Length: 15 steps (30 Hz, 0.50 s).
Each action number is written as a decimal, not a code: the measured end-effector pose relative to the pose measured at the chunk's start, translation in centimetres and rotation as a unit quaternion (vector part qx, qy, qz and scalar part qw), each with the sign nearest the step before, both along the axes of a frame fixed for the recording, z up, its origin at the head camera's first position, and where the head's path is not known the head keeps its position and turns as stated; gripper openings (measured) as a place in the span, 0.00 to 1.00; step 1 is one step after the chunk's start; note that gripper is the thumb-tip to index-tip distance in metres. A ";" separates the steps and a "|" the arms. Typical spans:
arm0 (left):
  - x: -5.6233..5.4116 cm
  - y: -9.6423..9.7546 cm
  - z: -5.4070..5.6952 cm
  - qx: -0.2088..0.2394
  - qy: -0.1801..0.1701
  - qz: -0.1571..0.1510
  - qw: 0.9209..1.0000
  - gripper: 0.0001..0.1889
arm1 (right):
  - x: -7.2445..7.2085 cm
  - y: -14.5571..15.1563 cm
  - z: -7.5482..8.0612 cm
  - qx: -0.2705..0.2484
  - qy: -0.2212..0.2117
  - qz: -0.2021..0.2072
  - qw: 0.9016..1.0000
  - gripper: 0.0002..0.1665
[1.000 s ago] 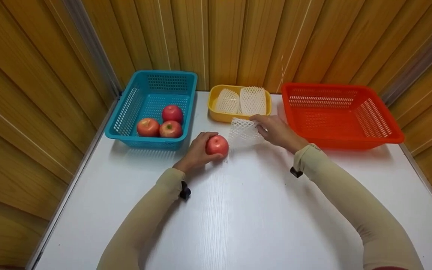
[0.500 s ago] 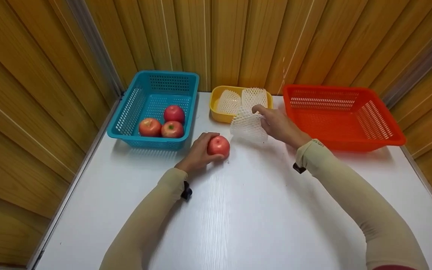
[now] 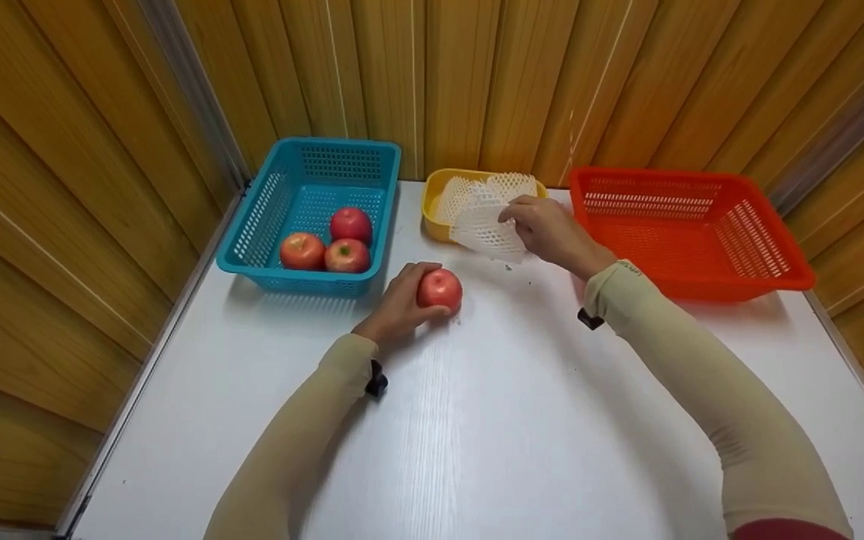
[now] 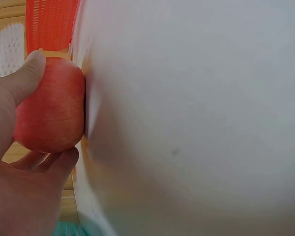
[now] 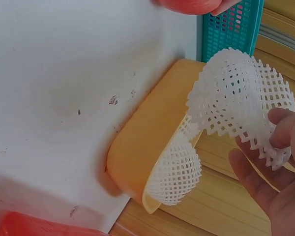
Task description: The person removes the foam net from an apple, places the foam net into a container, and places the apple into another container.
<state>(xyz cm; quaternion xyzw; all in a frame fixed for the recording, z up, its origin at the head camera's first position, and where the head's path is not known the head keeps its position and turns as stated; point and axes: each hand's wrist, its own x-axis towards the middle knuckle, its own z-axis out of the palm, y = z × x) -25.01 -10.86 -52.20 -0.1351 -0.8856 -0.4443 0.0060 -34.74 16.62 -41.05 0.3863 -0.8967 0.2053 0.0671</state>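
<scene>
My left hand (image 3: 402, 301) grips a red apple (image 3: 441, 291) on the white table, thumb on one side and fingers on the other, as the left wrist view shows with the apple (image 4: 51, 105) up close. My right hand (image 3: 552, 231) pinches one edge of a white foam fruit net (image 3: 486, 225), held up in front of the yellow tub (image 3: 438, 229). In the right wrist view this foam net (image 5: 231, 91) hangs spread from the thumb and fingers, above the rim of the tub (image 5: 152, 132). More foam nets (image 5: 174, 172) lie inside the tub.
A blue basket (image 3: 252, 274) at the back left holds three apples (image 3: 347, 256). At the back right stands a red basket (image 3: 691, 289). Small dark specks mark the table (image 3: 432, 450) near the tub. Wood-grain panels (image 3: 454, 82) close off the back and sides.
My right hand has lifted the foam net away from beside the apple, back and up to the front of the yellow tub. The left hand stays on its apple.
</scene>
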 end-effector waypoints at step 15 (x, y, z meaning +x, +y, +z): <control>-0.3 -0.1 -0.3 0.000 0.009 -0.004 1.000 0.40 | -1.9 -3.1 0.7 -0.032 -0.007 -0.004 0.999 0.18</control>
